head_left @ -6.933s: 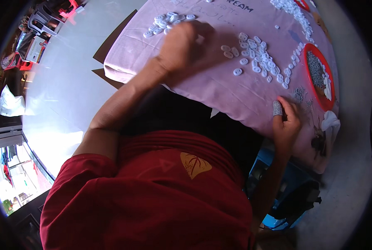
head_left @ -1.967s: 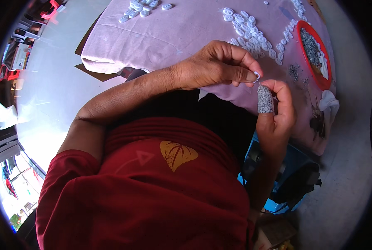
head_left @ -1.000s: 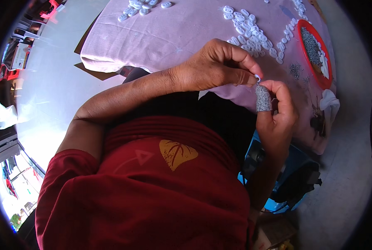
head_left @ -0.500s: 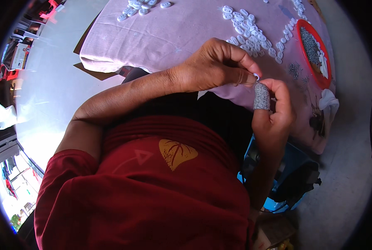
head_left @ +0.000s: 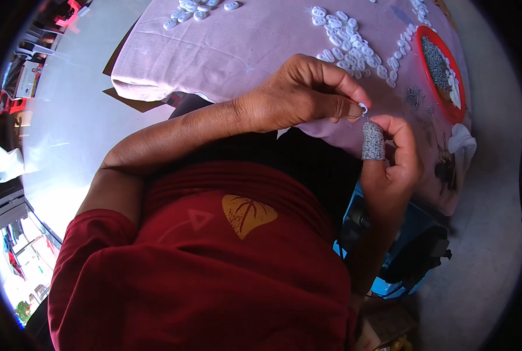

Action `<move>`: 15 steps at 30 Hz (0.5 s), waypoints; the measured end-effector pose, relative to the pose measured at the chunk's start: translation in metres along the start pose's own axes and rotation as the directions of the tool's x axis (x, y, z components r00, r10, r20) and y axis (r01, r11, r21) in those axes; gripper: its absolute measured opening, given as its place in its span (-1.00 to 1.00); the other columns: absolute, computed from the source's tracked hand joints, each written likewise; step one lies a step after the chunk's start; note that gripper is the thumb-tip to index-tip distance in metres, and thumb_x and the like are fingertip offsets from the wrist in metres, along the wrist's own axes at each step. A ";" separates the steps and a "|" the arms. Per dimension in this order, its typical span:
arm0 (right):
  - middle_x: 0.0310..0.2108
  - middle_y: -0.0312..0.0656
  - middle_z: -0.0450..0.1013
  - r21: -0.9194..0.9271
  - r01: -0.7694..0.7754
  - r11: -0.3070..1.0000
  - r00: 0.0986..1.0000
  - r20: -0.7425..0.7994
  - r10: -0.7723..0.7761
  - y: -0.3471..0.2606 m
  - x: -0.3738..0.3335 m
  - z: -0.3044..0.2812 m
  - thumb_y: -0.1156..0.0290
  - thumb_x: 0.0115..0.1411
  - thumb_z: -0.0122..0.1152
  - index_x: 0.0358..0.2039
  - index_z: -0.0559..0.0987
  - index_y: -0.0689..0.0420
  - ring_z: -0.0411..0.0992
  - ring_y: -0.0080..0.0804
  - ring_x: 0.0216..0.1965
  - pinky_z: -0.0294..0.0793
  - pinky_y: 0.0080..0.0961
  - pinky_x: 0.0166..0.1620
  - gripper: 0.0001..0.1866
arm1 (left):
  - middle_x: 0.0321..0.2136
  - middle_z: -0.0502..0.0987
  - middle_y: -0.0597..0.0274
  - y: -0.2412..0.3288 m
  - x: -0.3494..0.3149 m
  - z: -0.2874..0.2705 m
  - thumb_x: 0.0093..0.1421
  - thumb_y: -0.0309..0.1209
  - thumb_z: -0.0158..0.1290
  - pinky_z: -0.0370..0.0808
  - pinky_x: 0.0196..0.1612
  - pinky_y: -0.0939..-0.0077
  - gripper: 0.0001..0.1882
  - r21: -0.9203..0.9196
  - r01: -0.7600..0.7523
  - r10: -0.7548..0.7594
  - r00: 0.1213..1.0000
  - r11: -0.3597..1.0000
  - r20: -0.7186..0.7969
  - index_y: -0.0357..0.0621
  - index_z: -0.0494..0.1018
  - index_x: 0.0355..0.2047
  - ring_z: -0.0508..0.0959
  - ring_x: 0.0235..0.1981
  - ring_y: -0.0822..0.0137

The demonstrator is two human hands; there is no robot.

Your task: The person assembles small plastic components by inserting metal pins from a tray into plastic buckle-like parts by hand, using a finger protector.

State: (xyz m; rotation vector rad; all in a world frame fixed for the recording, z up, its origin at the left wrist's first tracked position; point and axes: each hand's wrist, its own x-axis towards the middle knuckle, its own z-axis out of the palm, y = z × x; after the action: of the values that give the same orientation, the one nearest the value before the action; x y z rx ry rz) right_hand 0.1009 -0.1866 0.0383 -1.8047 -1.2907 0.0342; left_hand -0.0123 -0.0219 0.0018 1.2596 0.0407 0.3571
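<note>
The left hand (head_left: 296, 96) pinches a white piece (head_left: 363, 107). The right hand (head_left: 398, 158) curls just beside, grip unclear; steady alignment should help.

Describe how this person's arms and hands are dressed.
The left arm has a short, dark red sleeve; its forearm and the left hand are uncovered. The right hand wears a speckled grey fabric sheath on its thumb, with no full glove. The right sleeve's hem isn't clear.
</note>
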 end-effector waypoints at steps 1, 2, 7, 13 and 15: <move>-0.48 -0.24 0.43 -0.009 0.029 1.000 1.000 -0.001 -0.029 0.002 -0.001 0.001 0.56 0.15 0.18 -0.27 0.52 0.19 0.32 -0.52 -0.56 0.25 -0.59 -0.55 -0.88 | -0.32 0.62 0.29 0.000 0.000 0.000 0.22 -0.52 0.12 0.51 -0.15 0.70 -0.81 0.000 0.000 0.000 1.000 1.000 0.001 -0.19 0.57 -0.15 0.59 -0.24 0.53; -0.48 -0.23 0.43 -0.019 0.058 0.998 0.998 -0.001 -0.058 0.004 -0.001 0.001 0.56 0.14 0.18 -0.28 0.52 0.20 0.33 -0.49 -0.55 0.27 -0.57 -0.54 -0.88 | -0.32 0.62 0.29 0.001 0.000 0.000 0.22 -0.53 0.12 0.51 -0.13 0.69 -0.81 0.004 -0.004 0.004 1.000 1.000 0.003 -0.20 0.57 -0.15 0.59 -0.24 0.53; -0.46 -0.18 0.44 -0.024 0.008 1.000 0.999 0.044 -0.007 0.000 -0.001 0.001 0.57 0.14 0.17 -0.28 0.52 0.19 0.40 -0.35 -0.52 0.34 -0.50 -0.49 -0.88 | -0.32 0.62 0.28 -0.001 0.000 0.000 0.22 -0.55 0.12 0.51 -0.11 0.67 -0.81 0.008 -0.035 0.035 0.999 0.999 0.016 -0.22 0.57 -0.15 0.59 -0.23 0.52; -0.44 -0.13 0.45 -0.049 -0.020 0.999 0.997 0.074 0.023 -0.005 0.001 0.000 0.56 0.13 0.16 -0.30 0.51 0.19 0.45 -0.23 -0.46 0.40 -0.41 -0.42 -0.89 | -0.31 0.62 0.28 -0.001 0.000 0.002 0.21 -0.58 0.12 0.51 -0.10 0.67 -0.82 0.049 -0.072 0.071 0.997 0.996 0.021 -0.25 0.57 -0.17 0.58 -0.23 0.52; -0.43 -0.11 0.45 -0.062 -0.039 0.997 0.995 0.086 0.045 -0.005 0.000 -0.001 0.56 0.13 0.16 -0.30 0.50 0.19 0.46 -0.20 -0.44 0.41 -0.38 -0.41 -0.90 | -0.31 0.62 0.27 0.001 0.000 0.002 0.20 -0.59 0.12 0.51 -0.11 0.67 -0.83 0.127 -0.055 0.052 0.998 0.990 0.031 -0.27 0.57 -0.18 0.58 -0.23 0.53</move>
State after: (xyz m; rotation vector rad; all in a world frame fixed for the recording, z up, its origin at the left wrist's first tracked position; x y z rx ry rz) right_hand 0.0975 -0.1864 0.0423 -1.8997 -1.3277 0.1000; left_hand -0.0122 -0.0236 0.0028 1.3946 0.0061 0.3881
